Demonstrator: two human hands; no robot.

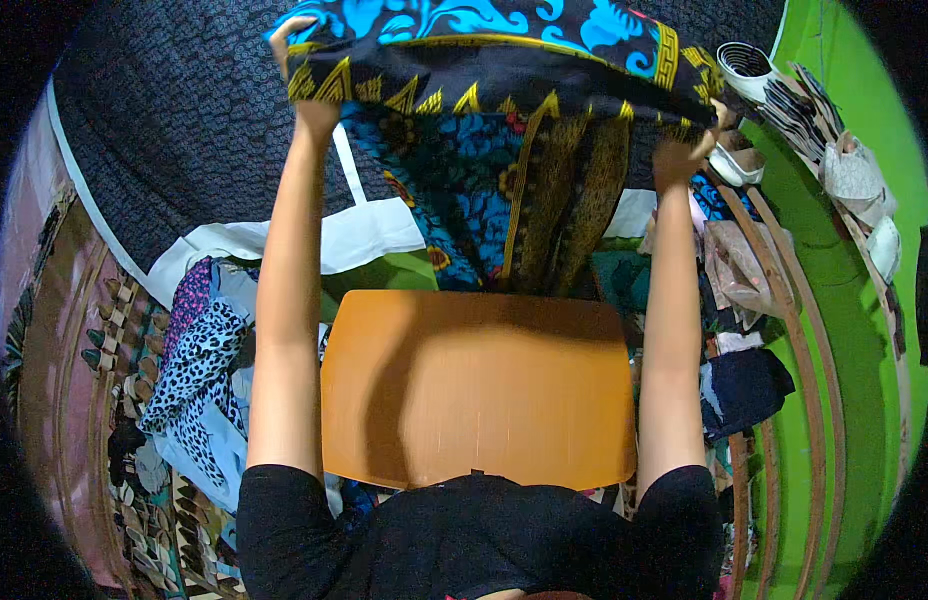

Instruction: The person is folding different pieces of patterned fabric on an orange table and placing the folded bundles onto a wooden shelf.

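A large patterned cloth [484,75] is stretched wide between my raised hands at the top of the head view. It is black with bright blue scrolls and yellow borders, and a blue and brown part of it hangs lower in the middle. My left hand [287,42] grips its left end, with the fingers curled over the edge. At the other end my right hand [684,155] is closed on the cloth's lower right corner; some of its fingers are in shadow or hidden by the fabric. Both arms reach straight forward over a brown wooden board [484,400].
Clothes [199,370], some leopard-printed, are heaped left of the board. A dark patterned sheet [174,120] with a white edge hangs ahead. On the right are a clear plastic bag [739,265], a dark folded cloth [749,392] and curved wooden rails [784,270] before a green wall.
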